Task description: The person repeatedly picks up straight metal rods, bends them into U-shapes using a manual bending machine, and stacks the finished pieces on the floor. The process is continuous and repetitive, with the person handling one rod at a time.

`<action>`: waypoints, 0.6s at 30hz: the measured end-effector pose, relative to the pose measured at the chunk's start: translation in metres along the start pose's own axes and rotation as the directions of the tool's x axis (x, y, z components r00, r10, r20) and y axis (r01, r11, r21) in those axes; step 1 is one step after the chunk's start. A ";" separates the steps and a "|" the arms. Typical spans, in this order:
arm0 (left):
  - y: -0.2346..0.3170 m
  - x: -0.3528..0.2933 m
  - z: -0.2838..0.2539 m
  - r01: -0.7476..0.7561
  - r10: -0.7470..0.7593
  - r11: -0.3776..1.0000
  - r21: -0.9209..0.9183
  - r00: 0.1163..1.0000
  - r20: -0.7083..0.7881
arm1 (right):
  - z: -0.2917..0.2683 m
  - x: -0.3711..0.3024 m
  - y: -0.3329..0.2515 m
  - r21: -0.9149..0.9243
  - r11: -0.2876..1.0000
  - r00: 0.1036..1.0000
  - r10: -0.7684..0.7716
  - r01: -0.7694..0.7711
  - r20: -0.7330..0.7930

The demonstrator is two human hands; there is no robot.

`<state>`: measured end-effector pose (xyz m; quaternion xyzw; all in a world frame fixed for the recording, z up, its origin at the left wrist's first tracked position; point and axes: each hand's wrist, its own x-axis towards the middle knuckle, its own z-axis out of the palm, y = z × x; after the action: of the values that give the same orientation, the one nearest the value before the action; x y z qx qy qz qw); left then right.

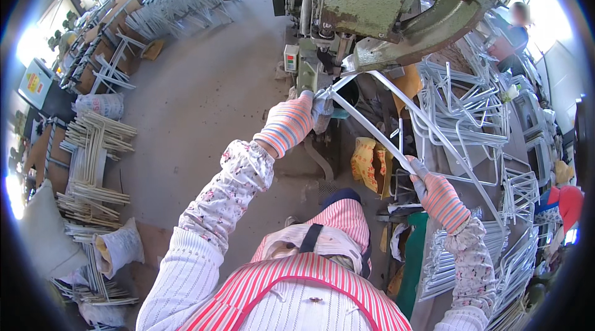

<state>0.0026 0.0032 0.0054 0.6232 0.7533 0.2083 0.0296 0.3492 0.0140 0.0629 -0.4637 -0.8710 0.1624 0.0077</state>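
A white metal tube frame with a bent corner reaches from the green press machine toward my right side. My left hand, in a striped glove with grey fingers, is closed around the frame's end just below the machine's working head. Part of that grip is hidden behind the fingers. My right hand, gloved alike, is wrapped round the lower tube farther along. The frame's corner lies against the tooling, but exactly how it sits there is too small to tell.
A control box with red and green buttons is left of the tooling. Bent tube frames pile up at right, near a torn yellow sack. Stacked tube parts and white sacks line the left. Another person is at far right.
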 end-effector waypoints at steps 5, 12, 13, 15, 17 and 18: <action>-0.009 -0.007 -0.006 -0.002 0.001 1.000 0.015 1.000 0.008 | 0.009 -0.002 -0.013 0.085 0.996 0.998 -0.038 0.042 -0.041; -0.003 -0.010 -0.002 0.007 -0.007 1.000 0.018 1.000 0.018 | 0.013 -0.005 0.003 0.007 0.999 0.999 -0.042 0.043 -0.017; -0.006 -0.011 0.001 -0.008 0.007 1.000 0.019 1.000 0.003 | 0.012 -0.005 0.001 0.016 0.998 0.998 -0.057 0.057 -0.029; -0.008 -0.014 -0.001 -0.058 0.058 0.998 0.009 0.997 -0.056 | 0.005 -0.003 -0.009 -0.026 1.000 1.000 -0.010 0.010 0.024; -0.011 -0.011 -0.003 -0.018 0.019 0.999 0.027 0.999 -0.033 | 0.002 0.002 -0.015 0.000 0.999 0.999 -0.053 0.053 0.000; -0.013 -0.012 -0.002 -0.002 0.002 1.000 0.031 1.000 -0.015 | 0.000 -0.001 -0.017 0.011 0.998 0.998 -0.066 0.066 -0.008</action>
<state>-0.0072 -0.0104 0.0007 0.6227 0.7560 0.2014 0.0142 0.3362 0.0048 0.0682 -0.4352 -0.8849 0.1651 0.0188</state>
